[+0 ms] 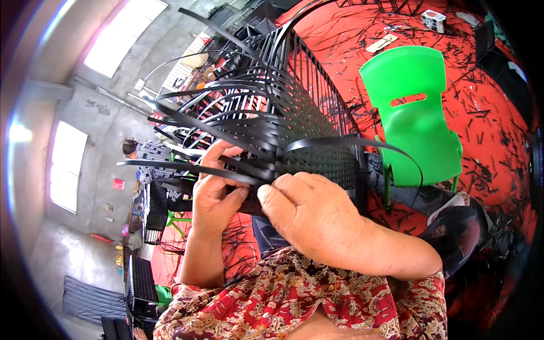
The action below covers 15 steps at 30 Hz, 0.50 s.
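Note:
A large black woven panel (306, 122) of flat plastic strips on a frame stands upright before me. Many loose strip ends (198, 127) fan out to the left from its edge. My left hand (215, 195) is at that edge, its fingers and thumb closed around a flat black strip (170, 166) whose end sticks out to the left. My right hand (311, 212) is closed against the lower corner of the weave, beside the left thumb. Its fingertips are hidden, so what they pinch does not show. Another strip (351, 141) curves out to the right above this hand.
A green plastic chair (419, 122) stands to the right on the red floor (334, 39), which is littered with black strip scraps. At the left, another person (153, 153) is near a dark woven piece (154, 207). A small box (434, 21) lies far right.

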Tool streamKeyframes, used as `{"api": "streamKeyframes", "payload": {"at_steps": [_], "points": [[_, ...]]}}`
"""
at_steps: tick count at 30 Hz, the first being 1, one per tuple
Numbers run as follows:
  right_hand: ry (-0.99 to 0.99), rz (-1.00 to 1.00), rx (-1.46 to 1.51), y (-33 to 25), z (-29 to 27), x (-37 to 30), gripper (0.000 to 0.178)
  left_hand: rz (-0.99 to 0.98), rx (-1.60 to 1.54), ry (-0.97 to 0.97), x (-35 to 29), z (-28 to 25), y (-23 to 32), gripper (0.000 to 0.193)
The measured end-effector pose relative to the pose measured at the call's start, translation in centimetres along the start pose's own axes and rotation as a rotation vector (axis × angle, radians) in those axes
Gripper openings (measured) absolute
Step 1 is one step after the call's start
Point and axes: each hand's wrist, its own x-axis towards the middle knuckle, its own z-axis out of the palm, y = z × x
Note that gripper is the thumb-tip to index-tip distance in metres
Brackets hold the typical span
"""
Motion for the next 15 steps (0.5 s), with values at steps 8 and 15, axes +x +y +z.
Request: {"api": "streamKeyframes", "payload": {"at_steps": [8,15], "points": [[-0.024,0.005,0.157,-0.4,1.3,1.1,0.026,-0.243,-0.365,0.231,-1.4,-0.6,1.3,0.015],[-0.004,-0.035,0.240,-0.6,0.9,1.8,0.024,-0.178,-0.262,0.180,-1.8,-1.6,2.0,0.009]]}}
